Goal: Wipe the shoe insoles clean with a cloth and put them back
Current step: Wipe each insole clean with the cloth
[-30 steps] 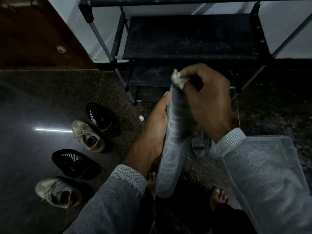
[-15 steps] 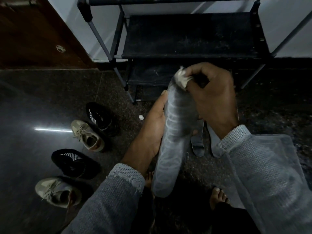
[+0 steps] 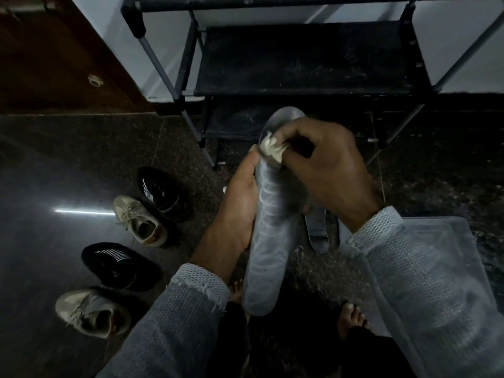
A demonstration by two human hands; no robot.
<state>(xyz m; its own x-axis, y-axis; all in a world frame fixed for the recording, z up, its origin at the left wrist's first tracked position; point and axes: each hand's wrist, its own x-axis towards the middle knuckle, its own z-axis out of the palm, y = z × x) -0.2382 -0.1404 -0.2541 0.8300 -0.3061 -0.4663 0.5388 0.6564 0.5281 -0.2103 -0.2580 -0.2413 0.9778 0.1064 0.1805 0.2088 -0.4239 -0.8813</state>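
A home entryway is suggested: a metal-framed shoe rack [image 3: 305, 55] is set against a white wall [image 3: 114, 31], a wooden door [image 3: 51, 58] is seen beside it, and two pairs of shoes [image 3: 141, 219] are laid on the polished stone floor [image 3: 54, 165].

Your right hand [image 3: 324, 170] covers the middle of the grey insole [image 3: 268, 241] you hold, so only its rounded far tip and its lower length show. The cloth [image 3: 272, 150] is mostly buried in your curled fingers; just a pale crumpled corner sticks out. Your left hand [image 3: 240, 205] hides its fingers behind the insole. A second insole [image 3: 317, 230] on the floor lies half under your right wrist. The shoe rack [image 3: 308, 55] is cut off by the top edge.
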